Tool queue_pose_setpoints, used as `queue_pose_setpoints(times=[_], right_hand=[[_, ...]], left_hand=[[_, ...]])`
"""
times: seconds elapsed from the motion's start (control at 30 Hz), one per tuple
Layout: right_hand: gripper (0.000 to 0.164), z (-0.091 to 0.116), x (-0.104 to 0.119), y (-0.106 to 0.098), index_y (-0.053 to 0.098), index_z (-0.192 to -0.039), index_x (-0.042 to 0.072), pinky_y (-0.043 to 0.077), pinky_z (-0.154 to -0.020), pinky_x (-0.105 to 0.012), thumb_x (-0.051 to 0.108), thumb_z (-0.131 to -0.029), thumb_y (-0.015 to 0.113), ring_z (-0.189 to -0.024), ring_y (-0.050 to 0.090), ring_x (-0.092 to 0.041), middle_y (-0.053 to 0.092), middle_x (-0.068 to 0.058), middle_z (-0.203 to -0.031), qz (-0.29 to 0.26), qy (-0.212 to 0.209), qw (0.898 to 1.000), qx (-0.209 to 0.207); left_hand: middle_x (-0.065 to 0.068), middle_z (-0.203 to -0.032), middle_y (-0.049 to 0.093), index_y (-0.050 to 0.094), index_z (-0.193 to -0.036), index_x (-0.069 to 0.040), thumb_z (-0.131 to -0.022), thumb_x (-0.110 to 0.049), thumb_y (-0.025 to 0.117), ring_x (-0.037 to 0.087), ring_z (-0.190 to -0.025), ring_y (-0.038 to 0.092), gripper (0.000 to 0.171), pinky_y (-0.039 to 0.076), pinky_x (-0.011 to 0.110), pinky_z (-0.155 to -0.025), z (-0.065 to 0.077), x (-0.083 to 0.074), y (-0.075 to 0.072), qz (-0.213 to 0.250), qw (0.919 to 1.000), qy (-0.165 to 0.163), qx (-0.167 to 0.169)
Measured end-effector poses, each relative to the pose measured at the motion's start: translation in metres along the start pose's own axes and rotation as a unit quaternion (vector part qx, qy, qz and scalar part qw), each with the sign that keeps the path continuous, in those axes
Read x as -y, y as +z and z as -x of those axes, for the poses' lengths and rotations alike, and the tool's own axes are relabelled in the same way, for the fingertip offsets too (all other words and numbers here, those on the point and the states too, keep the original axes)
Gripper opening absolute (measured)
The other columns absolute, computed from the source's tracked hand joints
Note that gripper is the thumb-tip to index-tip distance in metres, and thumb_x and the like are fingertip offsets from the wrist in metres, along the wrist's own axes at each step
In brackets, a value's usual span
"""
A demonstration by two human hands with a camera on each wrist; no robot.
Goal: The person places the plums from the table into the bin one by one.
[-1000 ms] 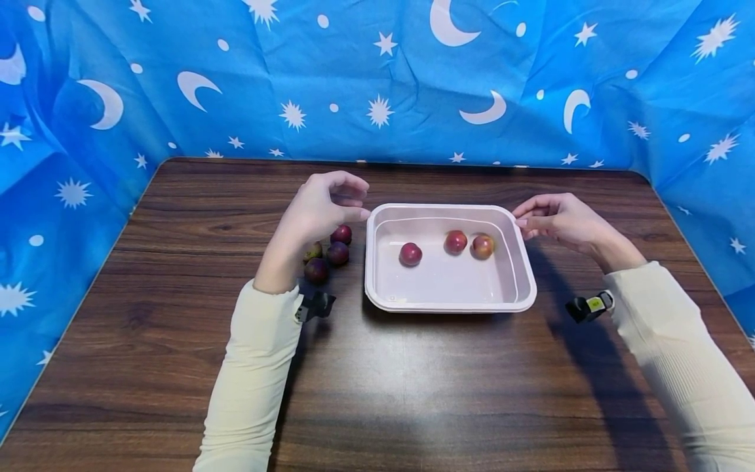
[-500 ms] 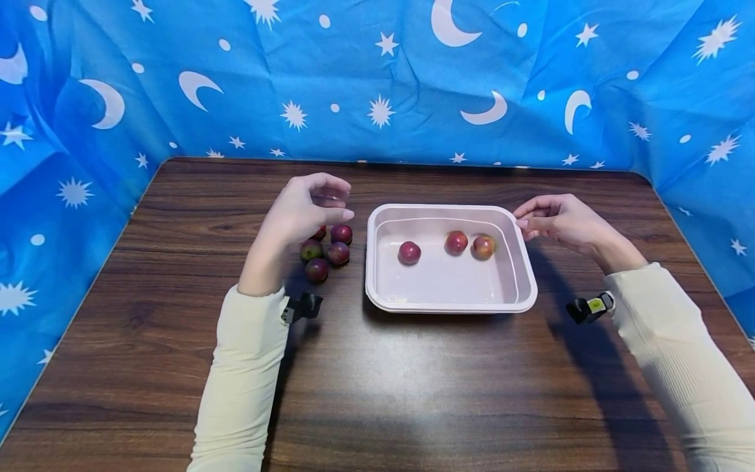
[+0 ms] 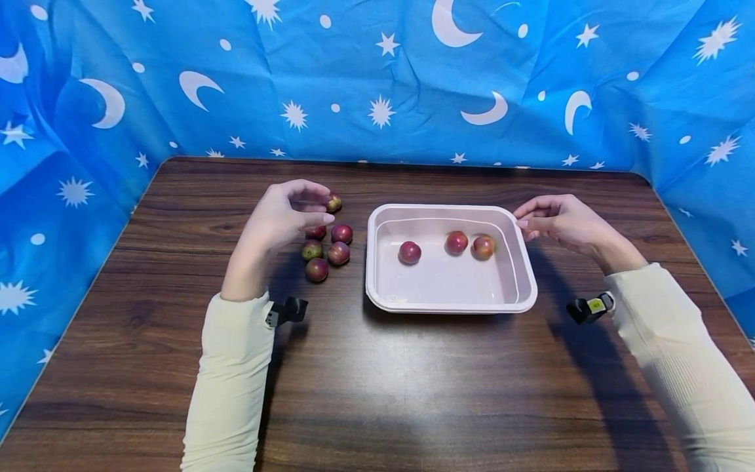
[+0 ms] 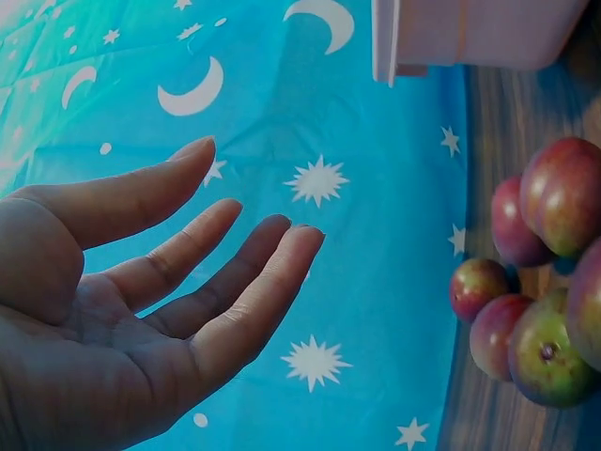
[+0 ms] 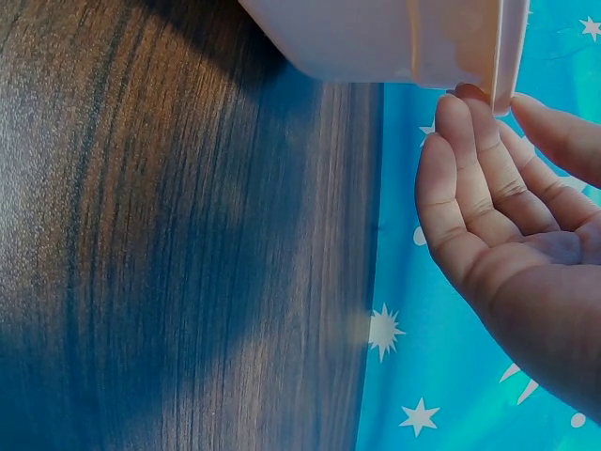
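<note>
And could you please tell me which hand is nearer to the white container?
Right: the right hand pinches the white container at its far right corner; the left hand is apart from it, to its left, beside loose fruits.

My head view came through bright and sharp, with a pale glare patch on the table (image 3: 404, 367) below the tray (image 3: 451, 307) and small glints on the plums (image 3: 339, 254). A long shadow stretched beside the right sleeve (image 3: 666, 334). Both wrist views reached me dimmer and softer; in the left, the cloth (image 4: 319, 362) paled toward the upper corner, while bluish shadow covered much of the right's wood grain.
</note>
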State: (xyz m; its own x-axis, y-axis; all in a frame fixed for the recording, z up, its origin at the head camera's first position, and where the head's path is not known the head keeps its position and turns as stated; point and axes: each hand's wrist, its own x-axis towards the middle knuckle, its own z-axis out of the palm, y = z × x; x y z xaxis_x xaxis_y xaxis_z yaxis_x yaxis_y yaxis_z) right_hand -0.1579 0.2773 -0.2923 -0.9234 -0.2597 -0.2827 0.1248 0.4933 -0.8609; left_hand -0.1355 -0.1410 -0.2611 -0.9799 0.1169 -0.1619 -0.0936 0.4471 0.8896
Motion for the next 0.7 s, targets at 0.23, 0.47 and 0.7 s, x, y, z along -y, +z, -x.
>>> queue_pose_setpoints(times=[0.23,0.47,0.7], right_hand=[[0.018,0.000,0.000,0.000,0.058,-0.106,-0.002,0.043,-0.045,-0.021,0.006,-0.089,0.058,-0.070,0.062,-0.024,0.066,-0.003,-0.081,-0.003,-0.001,1.000,0.001],[0.017,0.000,0.000,0.000,0.059,-0.105,-0.001,0.040,-0.043,-0.020,0.006,-0.089,0.058,-0.069,0.062,-0.023,0.066,-0.003,-0.081,-0.006,-0.004,1.000,0.004],[0.018,-0.001,-0.001,0.000,0.059,-0.105,-0.002,0.042,-0.046,-0.021,0.006,-0.089,0.058,-0.067,0.061,-0.019,0.065,-0.003,-0.081,0.002,-0.013,1.000,0.003]], left_hand=[[0.016,-0.113,0.057,0.056,-0.115,-0.002,-0.084,-0.006,0.065,0.026,-0.102,0.056,0.033,0.047,0.042,-0.085,0.001,0.007,-0.004,-0.017,0.9998,-0.011,-0.001],[0.018,-0.112,0.057,0.054,-0.118,-0.003,-0.085,-0.006,0.065,0.026,-0.101,0.056,0.035,0.047,0.041,-0.084,0.004,0.016,-0.008,-0.019,0.9993,-0.032,0.000],[0.021,-0.115,0.056,0.051,-0.120,0.000,-0.085,-0.004,0.064,0.023,-0.100,0.057,0.038,0.051,0.029,-0.076,0.006,0.027,-0.012,0.008,0.9991,-0.040,0.011]])
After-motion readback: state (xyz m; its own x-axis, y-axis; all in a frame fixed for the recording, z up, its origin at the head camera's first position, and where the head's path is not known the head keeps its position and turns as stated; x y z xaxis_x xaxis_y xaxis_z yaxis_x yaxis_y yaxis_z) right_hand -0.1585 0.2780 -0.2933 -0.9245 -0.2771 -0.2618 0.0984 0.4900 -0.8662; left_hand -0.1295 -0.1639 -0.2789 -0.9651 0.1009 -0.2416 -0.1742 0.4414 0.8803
